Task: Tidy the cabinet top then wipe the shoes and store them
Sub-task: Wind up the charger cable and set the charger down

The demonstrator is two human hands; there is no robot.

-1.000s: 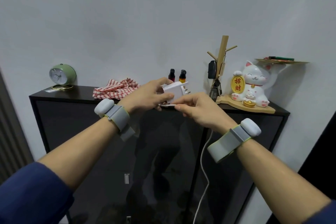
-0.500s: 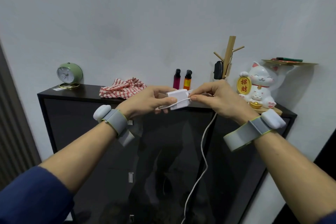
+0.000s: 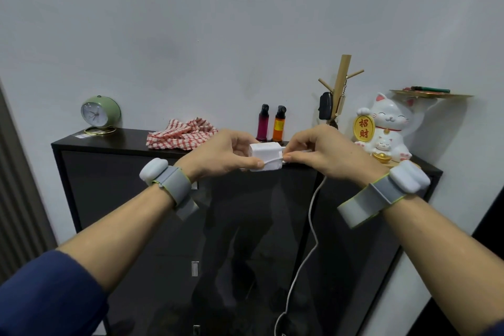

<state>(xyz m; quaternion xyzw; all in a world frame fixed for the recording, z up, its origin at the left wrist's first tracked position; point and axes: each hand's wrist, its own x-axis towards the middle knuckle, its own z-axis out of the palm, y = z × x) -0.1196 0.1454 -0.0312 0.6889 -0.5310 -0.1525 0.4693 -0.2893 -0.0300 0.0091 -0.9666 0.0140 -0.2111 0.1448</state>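
The white charger block (image 3: 265, 157) is held in the air just in front of the cabinet top's (image 3: 131, 142) near edge, at mid-scene. The left hand (image 3: 221, 154) is closed round its left end, thumb pressing a loop of the white cable (image 3: 311, 229) against it. The right hand (image 3: 324, 153) pinches the cable between thumb and forefinger right at the block's right side; the rest of the cable hangs loose down the dark, glossy cabinet front.

By my reading the task is at an early stage: the cord looks to be getting wound onto the block, and most of it is not yet wrapped. The red-checked cloth (image 3: 181, 135) lies crumpled on the top, soft and unfolded. No shoes are in view, so wiping and storing them remain.

The block is a smooth, hard, squared plastic. Farther out stand two small bottles (image 3: 272, 124), a round green clock (image 3: 100, 112) at far left, a wooden peg stand (image 3: 339, 90) hung with keys, and a glazed white cat figure (image 3: 384, 128) at right.
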